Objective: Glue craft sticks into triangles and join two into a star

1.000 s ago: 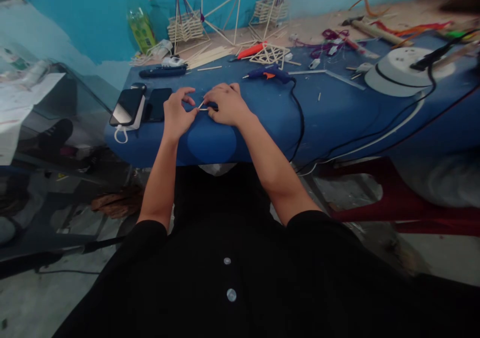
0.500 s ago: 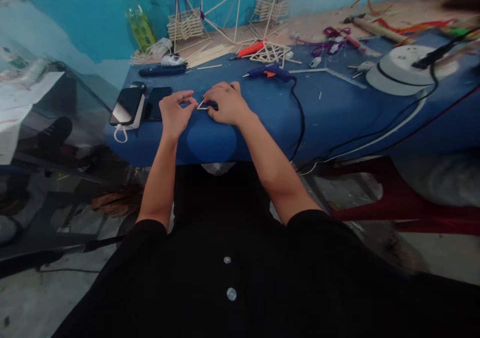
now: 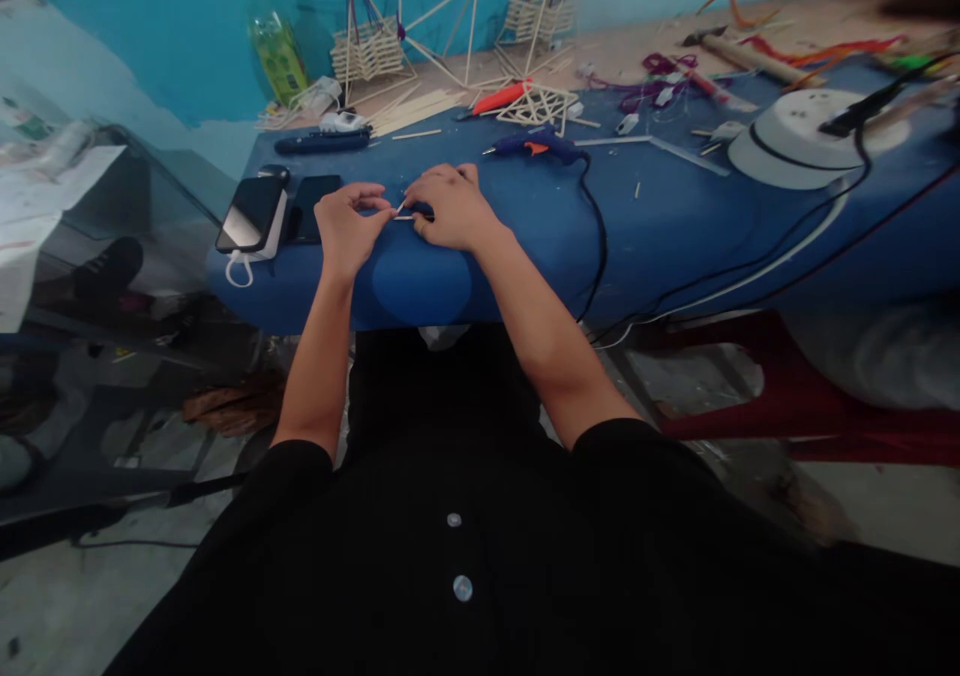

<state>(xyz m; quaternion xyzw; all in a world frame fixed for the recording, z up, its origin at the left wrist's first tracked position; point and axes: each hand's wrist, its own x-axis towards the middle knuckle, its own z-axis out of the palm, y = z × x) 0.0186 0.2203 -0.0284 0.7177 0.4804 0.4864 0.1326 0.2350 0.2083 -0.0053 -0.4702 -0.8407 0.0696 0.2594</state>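
Two thin wooden sticks (image 3: 404, 218) meet at a sharp corner on the blue tabletop (image 3: 517, 246). My left hand (image 3: 351, 224) pinches that corner between thumb and fingertips. From the other side, my right hand (image 3: 448, 208) presses on the sticks with bent fingers, hiding their far ends. Beyond the right hand lies a blue glue gun (image 3: 536, 143) with an orange trigger, its black cord running down over the table's front edge.
Left of my hands are a phone on a white block (image 3: 253, 214) and a dark phone (image 3: 313, 201). Behind stand stick frames (image 3: 367, 56), a bottle (image 3: 277, 51), an orange-red tool (image 3: 502, 98) and a flat stick lattice (image 3: 536, 108). A white round power strip (image 3: 802, 141) sits right.
My left thumb and fingertips have closed in on the sticks' corner and now cover its tip. The right hand has hardly moved, and the view has shifted slightly.
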